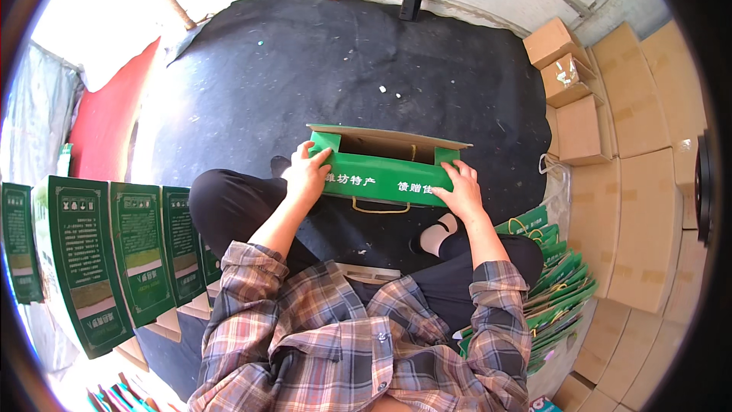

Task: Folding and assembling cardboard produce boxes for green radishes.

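In the head view, the person sits on a black sheet (pixel 343 69) with the knees apart, and the green box (pixel 385 172) is in front of the body, between the two hands and above the sheet's middle part. The left hand (pixel 307 174) holds the left end of the box, with the thumb on the front side and the fingers bent over the upper corner. The right hand (pixel 461 187) holds the right end in a similar manner, so both hands are closed on the box and stand well apart from each other. The box seems to me only partly made. Its front wall has shape, the two green corner flaps (pixel 325 141) are at the ends of the opening, and the yellow handle (pixel 380 211) hangs out at the near side. However, the top is not yet shut: the brown flap (pixel 389 136) at the far edge leaves a dark gap, so the closing appears to be left. Whether the bottom is fixed, I cannot tell. At the left, a row of green boxes (pixel 80 259) stands upright, and these look already shaped. At the right, just beside the knee, a pile of green pieces (pixel 560 282) with yellow cords looks flat, so I judge that much work remains.
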Demonstrator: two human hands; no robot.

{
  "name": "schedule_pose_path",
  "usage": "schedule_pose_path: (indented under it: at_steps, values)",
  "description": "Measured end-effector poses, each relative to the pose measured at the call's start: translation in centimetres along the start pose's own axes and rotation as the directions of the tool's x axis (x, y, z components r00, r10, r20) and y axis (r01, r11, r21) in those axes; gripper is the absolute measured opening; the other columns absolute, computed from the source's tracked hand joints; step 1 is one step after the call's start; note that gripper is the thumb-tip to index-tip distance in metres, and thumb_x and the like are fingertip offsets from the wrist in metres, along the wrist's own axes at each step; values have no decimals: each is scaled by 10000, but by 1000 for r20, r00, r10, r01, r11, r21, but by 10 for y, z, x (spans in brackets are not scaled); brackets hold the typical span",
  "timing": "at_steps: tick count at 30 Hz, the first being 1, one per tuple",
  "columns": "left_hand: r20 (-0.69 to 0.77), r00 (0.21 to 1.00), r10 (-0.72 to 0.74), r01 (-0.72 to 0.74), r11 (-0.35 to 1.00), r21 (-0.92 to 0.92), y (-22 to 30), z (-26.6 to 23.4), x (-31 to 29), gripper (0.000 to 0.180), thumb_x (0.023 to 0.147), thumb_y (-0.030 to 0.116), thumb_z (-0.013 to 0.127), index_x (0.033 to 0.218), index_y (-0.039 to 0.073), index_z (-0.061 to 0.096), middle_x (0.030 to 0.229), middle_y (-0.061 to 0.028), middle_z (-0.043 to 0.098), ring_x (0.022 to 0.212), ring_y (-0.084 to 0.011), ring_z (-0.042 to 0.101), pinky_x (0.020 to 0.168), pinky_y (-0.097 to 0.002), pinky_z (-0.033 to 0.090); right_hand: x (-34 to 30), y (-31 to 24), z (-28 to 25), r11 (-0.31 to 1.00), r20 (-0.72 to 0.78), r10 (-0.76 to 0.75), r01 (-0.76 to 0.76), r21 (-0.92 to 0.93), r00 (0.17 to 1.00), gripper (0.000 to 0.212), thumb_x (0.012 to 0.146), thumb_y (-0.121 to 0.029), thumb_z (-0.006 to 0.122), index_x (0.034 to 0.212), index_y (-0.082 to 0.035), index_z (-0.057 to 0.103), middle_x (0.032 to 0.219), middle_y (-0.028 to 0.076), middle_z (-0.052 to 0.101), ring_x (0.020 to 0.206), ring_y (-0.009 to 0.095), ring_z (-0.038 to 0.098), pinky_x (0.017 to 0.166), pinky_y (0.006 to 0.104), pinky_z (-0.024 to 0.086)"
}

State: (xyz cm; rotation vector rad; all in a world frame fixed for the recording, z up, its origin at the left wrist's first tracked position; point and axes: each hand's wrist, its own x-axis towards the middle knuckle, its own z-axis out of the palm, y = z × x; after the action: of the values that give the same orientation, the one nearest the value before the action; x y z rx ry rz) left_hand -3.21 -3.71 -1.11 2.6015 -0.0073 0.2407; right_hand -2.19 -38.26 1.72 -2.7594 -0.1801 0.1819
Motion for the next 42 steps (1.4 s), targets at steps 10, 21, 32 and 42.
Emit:
schedule_pose_path:
  at_steps: [10,21,32,42]
  values:
    - [249,955,161,-211,959,189,30,-15,-5,696,649,224,765,1278,107,491,1240,-132,438,1173,-322,412,850,-437,463,-19,-23,0,978,11,-125,125,-168,992,899,555,-240,843,1326,-68,414,1301,138,436,1225,296,399,961,421,390]
    - [341,927,157,-258,926,276,29,-16,2,693,553,173,771,1196,142,516,1113,-88,494,1112,-280,461,795,-405,472,-13,-12,14,969,-46,-182,172,-176,982,656,573,-84,747,1182,-77,505,1149,111,494,1113,299,452,879,430,405]
    - [370,920,127,-235,936,264,24,-15,4,684,613,168,730,1259,137,506,1101,-87,503,1101,-273,473,801,-405,446,-20,-19,11,965,-58,-222,210,-156,973,818,547,-54,791,1293,-76,456,1208,115,485,1168,299,435,942,417,384]
    - [319,936,152,-227,950,213,24,-14,-1,721,600,122,722,1279,90,480,1110,-105,490,1101,-291,460,827,-405,433,-19,-18,9,967,-124,-254,249,-53,959,767,521,-12,760,1239,-57,494,1165,125,505,1128,319,451,927,422,392]
